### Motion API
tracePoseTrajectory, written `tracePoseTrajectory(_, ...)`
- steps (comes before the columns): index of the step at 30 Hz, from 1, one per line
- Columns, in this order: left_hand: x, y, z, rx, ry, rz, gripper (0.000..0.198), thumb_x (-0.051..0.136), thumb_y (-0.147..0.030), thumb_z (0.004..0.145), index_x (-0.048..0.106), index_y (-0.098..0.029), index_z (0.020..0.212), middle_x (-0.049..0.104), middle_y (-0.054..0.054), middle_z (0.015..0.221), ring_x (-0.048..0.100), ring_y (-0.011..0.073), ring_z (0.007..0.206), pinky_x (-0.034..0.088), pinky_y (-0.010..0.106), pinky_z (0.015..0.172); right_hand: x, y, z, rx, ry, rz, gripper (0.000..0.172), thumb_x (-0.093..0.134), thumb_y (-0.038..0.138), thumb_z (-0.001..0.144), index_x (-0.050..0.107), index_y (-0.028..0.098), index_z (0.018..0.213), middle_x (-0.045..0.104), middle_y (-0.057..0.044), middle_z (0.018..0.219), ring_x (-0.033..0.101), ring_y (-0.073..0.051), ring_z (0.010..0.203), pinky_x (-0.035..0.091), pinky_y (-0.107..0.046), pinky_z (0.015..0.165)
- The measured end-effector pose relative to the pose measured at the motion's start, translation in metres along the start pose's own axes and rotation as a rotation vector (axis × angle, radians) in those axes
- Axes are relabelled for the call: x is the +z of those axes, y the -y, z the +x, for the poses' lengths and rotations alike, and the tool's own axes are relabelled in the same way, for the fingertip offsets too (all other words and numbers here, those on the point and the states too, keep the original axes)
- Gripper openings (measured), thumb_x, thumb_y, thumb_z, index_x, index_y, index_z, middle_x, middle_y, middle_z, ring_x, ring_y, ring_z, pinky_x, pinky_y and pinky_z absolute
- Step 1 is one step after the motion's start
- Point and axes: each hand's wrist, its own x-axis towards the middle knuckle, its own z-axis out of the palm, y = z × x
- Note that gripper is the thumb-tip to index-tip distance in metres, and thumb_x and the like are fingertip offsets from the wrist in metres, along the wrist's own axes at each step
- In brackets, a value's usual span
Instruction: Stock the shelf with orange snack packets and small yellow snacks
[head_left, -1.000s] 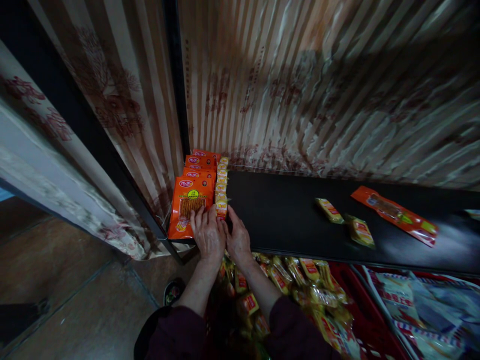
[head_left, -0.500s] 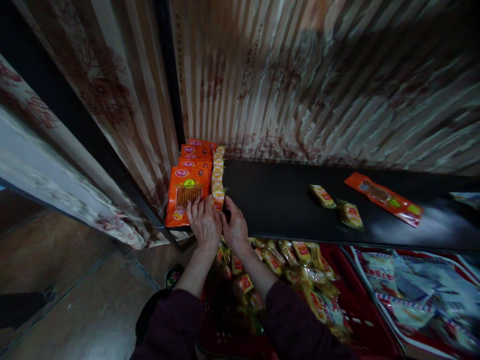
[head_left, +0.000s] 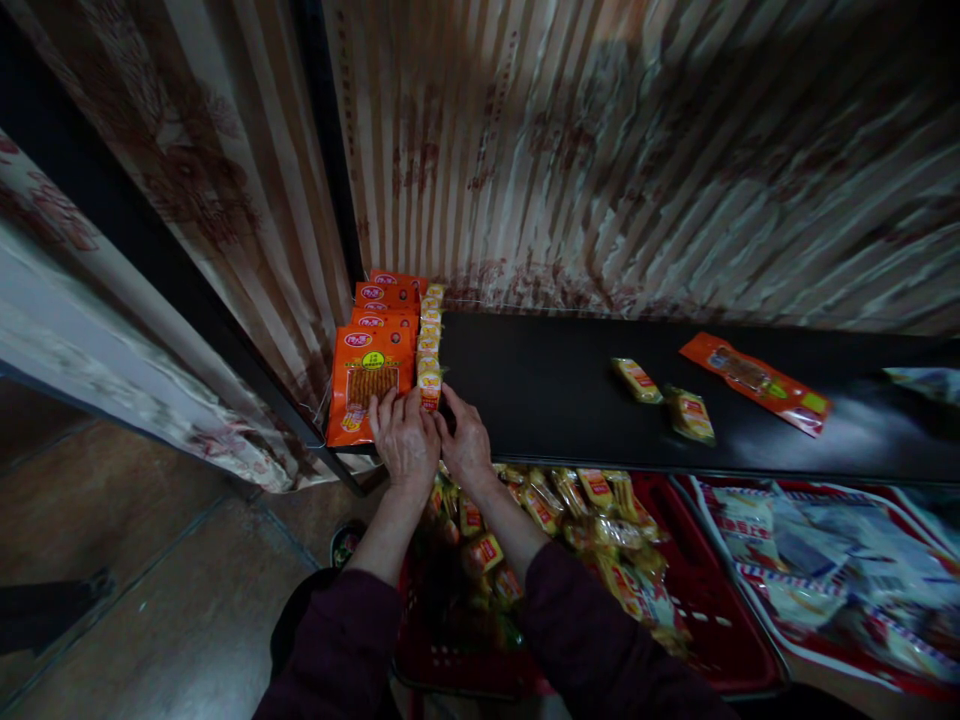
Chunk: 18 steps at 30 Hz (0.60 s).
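Observation:
On the left end of a black shelf (head_left: pixel 540 390) stand several orange snack packets (head_left: pixel 371 375), one behind another. A row of small yellow packs (head_left: pixel 430 345) runs front to back along their right side. My left hand (head_left: pixel 406 437) is at the front end of this row, its fingers bent against the nearest yellow pack and beside the front orange packet. From the right, my right hand (head_left: pixel 465 435) touches the same yellow pack with bent fingers. Both hands meet at the shelf's front edge, and the lower part of the pack is hidden behind them.
Two yellow packs (head_left: pixel 637 380) and a long orange packet (head_left: pixel 757 382) lie farther right on the shelf. Below are a red basket (head_left: pixel 739 650) of yellow packs and another basket with white-blue bags (head_left: pixel 810 550). A patterned curtain (head_left: pixel 585 160) hangs behind.
The view has shifted slightly, so the shelf and packets appear a little higher and further left. Both hands remain at the front yellow pack.

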Motion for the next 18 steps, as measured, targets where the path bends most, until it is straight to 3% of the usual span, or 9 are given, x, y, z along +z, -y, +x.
tracePoseTrajectory(4, 0.0007, 0.0011, 0.0001, -0.020, -0.003, 0.007, 0.033, 0.046, -0.020, 0.084, 0.065, -0.014, 0.111, 0.069, 0.012, 0.103, 0.053, 0.0260, 0.113, 0.027, 0.051, 0.110, 0.0001, -0.0026, 0.0015, -0.036, 0.014, 0.005, 0.047, 0.048, 0.020, 0.085, 0.053, 0.022, 0.131, 0.062, -0.008, 0.125, 0.057, -0.022, 0.111, 0.045, -0.041, 0.098)
tracePoseTrajectory(11, 0.0016, 0.0003, 0.0006, -0.017, -0.015, 0.028, 0.033, 0.046, -0.018, 0.084, 0.064, -0.012, 0.111, 0.068, 0.012, 0.104, 0.053, 0.0257, 0.113, 0.027, 0.048, 0.110, 0.0012, -0.0053, 0.0033, -0.019, 0.013, -0.005, 0.047, 0.048, 0.022, 0.084, 0.053, 0.010, 0.130, 0.062, -0.014, 0.124, 0.056, -0.024, 0.113, 0.045, -0.040, 0.099)
tracePoseTrajectory(18, 0.0018, 0.0003, 0.0001, -0.015, -0.022, 0.012, 0.034, 0.046, -0.019, 0.084, 0.063, -0.013, 0.112, 0.067, 0.012, 0.107, 0.051, 0.0269, 0.117, 0.028, 0.049, 0.110, 0.0016, -0.0060, 0.0014, -0.001, -0.005, -0.012, 0.048, 0.050, 0.022, 0.083, 0.052, 0.019, 0.131, 0.063, -0.010, 0.124, 0.057, -0.024, 0.111, 0.047, -0.042, 0.095)
